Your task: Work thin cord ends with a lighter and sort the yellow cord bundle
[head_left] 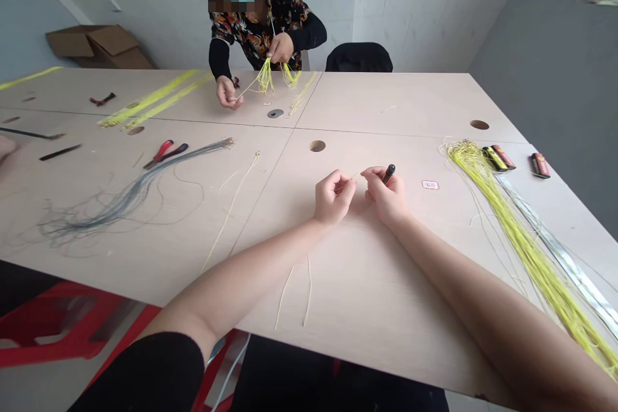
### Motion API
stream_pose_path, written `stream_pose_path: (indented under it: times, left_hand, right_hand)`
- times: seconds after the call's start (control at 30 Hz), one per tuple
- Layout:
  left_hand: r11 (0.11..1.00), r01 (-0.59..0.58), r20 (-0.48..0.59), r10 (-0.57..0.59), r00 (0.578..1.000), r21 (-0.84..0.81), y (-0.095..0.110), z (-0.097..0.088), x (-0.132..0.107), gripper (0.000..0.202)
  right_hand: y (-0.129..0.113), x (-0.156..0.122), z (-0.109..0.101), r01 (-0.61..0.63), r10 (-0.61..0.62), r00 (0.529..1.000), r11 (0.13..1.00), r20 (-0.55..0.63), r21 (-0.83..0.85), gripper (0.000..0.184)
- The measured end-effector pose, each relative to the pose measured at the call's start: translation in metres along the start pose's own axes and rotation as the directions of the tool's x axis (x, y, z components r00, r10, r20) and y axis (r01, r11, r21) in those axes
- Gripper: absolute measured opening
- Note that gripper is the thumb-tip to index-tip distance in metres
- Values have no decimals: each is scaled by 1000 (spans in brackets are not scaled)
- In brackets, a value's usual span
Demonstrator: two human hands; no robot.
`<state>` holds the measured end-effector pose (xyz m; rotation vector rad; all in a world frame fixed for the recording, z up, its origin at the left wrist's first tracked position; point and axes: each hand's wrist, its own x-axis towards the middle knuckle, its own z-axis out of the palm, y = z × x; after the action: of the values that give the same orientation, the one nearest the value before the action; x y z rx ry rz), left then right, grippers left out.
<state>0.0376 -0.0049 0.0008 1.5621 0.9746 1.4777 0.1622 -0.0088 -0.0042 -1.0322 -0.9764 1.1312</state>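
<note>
Over the middle of the table, my left hand (335, 196) has its thumb and forefinger pinched on a thin pale yellow cord (356, 176). Just to its right, my right hand (386, 194) is closed around a black pen-like tool (390, 171), whose rounded end sticks up above the fingers. The fingertips of both hands nearly meet at the cord; whether the right fingertips grip it too is too small to tell. Two pale cord lengths (308, 290) show below my left forearm, their upper ends hidden by it.
A yellow cord bundle (512, 225) and battery-like cylinders (539, 165) lie at right. Left are a grey cord bundle (145, 177), red-and-black pliers (167, 153) and a single cord (234, 203). A small label (430, 185) lies nearby. Across the table, a co-worker (282, 48) handles yellow cords.
</note>
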Motion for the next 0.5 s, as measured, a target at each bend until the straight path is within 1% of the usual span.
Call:
stream_pose_path:
  times: [0.17, 0.23, 0.4, 0.5]
  left_hand:
    - [1000, -8, -5, 8, 1000, -9, -1, 0, 0, 31]
    - [1000, -8, -4, 8, 1000, -8, -2, 0, 0, 30]
    - [1000, -3, -5, 3, 1000, -5, -3, 0, 0, 29]
    - [1000, 3, -5, -3, 1000, -4, -3, 0, 0, 29]
  right_hand:
    - [4, 1, -3, 49, -45, 997, 997, 62, -58, 29]
    - [3, 0, -2, 74, -69, 995, 994, 70, -76, 29]
    - [0, -2, 0, 137, -132, 989, 987, 63, -89, 24]
    - [-1, -2, 0, 149, -142, 987, 983, 77, -104, 22]
